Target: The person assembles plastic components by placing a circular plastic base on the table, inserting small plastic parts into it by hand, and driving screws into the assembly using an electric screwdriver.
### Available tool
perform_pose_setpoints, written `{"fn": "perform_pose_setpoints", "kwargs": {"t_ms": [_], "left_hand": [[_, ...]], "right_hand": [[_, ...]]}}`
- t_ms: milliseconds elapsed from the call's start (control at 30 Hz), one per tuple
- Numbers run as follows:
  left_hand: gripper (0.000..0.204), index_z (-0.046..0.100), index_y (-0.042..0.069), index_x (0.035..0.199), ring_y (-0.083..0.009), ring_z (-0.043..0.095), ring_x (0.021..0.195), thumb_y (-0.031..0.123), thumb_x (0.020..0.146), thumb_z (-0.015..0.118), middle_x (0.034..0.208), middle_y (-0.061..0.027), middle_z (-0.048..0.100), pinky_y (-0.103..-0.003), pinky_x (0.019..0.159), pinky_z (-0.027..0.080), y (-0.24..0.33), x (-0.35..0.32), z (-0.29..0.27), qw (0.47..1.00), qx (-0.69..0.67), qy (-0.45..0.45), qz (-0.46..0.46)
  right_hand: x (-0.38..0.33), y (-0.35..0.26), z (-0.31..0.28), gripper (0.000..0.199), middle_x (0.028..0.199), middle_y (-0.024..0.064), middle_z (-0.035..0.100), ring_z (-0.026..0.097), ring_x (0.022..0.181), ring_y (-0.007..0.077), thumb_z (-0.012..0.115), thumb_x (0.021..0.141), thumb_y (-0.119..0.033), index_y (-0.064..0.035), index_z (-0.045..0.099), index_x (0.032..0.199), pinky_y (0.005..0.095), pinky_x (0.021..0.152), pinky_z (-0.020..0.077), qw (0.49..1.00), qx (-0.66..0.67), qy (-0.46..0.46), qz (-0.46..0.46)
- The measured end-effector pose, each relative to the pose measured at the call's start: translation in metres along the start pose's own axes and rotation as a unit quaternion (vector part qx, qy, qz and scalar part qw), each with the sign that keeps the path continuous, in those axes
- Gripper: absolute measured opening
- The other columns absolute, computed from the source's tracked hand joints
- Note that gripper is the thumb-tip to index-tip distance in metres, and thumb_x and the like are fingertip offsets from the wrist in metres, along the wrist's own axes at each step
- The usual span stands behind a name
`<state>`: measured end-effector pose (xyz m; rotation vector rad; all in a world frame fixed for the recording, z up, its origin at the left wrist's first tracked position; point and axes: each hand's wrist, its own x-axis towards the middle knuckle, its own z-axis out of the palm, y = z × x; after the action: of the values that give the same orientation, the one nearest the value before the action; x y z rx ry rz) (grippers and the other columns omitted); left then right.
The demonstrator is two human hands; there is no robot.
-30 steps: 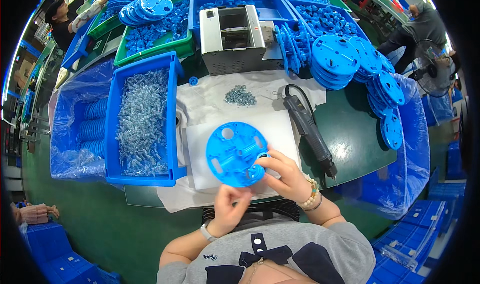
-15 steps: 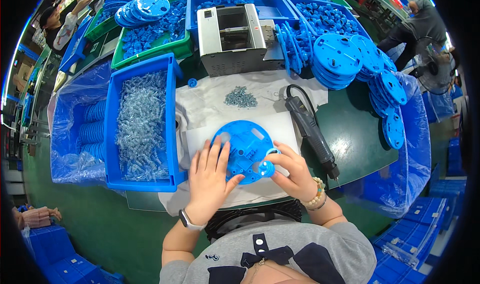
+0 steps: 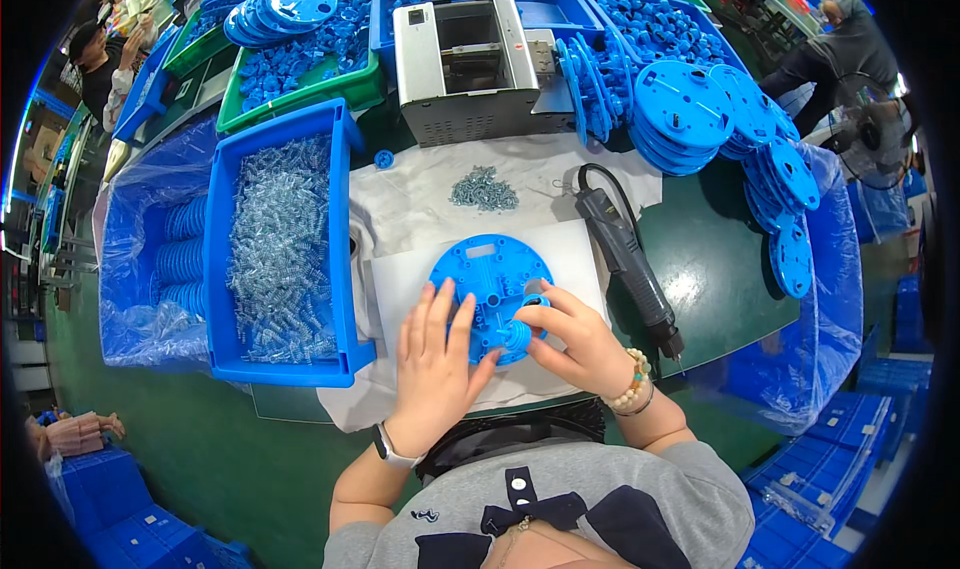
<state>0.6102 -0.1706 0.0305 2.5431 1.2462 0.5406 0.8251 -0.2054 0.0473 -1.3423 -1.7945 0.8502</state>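
A round blue plastic disc with holes and moulded ridges lies on a white board before me. My left hand rests along the disc's left edge, fingers stretched and apart, thumb at its near edge. With thumb and fingers, my right hand pinches a small ribbed blue plastic part at the disc's lower right. Another small round blue piece shows by its fingertips, partly hidden. Beyond the disc sits a small pile of metal screws. A black electric screwdriver lies to the right.
To the left stands a blue bin of metal springs. A grey metal machine is at the back, among bins of small blue parts. Stacked blue discs are at right. Other people and a fan are farther off.
The blue disc has turned on the board. My left hand has shifted slightly right, and my right hand has moved the ribbed blue part a little left over the disc.
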Motion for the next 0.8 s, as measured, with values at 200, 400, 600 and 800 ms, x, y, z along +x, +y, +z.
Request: {"fn": "perform_pose_setpoints", "kwargs": {"t_ms": [200, 400, 600, 800], "left_hand": [[0.068, 0.042, 0.007, 0.140, -0.0397, 0.033, 0.139, 0.030, 0.082, 0.069, 0.149, -0.0195, 0.035, -0.052, 0.109, 0.028, -0.005, 0.001, 0.001, 0.999, -0.010, -0.039, 0.007], [0.065, 0.042, 0.006, 0.140, -0.0395, 0.033, 0.139, 0.029, 0.084, 0.066, 0.149, -0.0194, 0.035, -0.052, 0.110, 0.027, -0.005, -0.001, 0.002, 0.999, -0.003, -0.048, 0.000], [0.068, 0.039, 0.003, 0.141, -0.0384, 0.028, 0.141, 0.036, 0.087, 0.065, 0.149, -0.0214, 0.033, -0.052, 0.113, 0.021, 0.007, -0.004, 0.012, 0.998, 0.052, -0.045, -0.007], [0.070, 0.039, 0.002, 0.141, -0.0391, 0.027, 0.140, 0.038, 0.087, 0.066, 0.149, -0.0212, 0.032, -0.053, 0.113, 0.020, 0.002, -0.002, 0.004, 0.999, 0.017, -0.048, -0.003]], "right_hand": [[-0.003, -0.005, -0.008, 0.027, 0.102, 0.0178, 0.057, 0.064, 0.087, 0.0293, 0.067, 0.082, -0.007, -0.0042, 0.063, 0.108, 0.0346, 0.075, 0.0544, 1.000, 0.024, -0.009, -0.012], [-0.002, -0.006, -0.004, 0.027, 0.096, 0.0152, 0.057, 0.065, 0.082, 0.0252, 0.067, 0.084, -0.007, -0.0020, 0.062, 0.109, 0.0336, 0.074, 0.0538, 0.999, 0.045, -0.014, -0.002], [0.003, -0.001, -0.004, 0.025, 0.092, 0.0128, 0.055, 0.063, 0.076, 0.0214, 0.064, 0.086, -0.006, -0.0003, 0.061, 0.111, 0.0327, 0.069, 0.0504, 0.999, 0.039, 0.010, 0.021], [-0.002, 0.005, 0.003, 0.028, 0.090, 0.0127, 0.054, 0.061, 0.078, 0.0243, 0.066, 0.083, -0.008, -0.0037, 0.062, 0.111, 0.0348, 0.070, 0.0512, 0.999, 0.021, 0.022, -0.016]]}}
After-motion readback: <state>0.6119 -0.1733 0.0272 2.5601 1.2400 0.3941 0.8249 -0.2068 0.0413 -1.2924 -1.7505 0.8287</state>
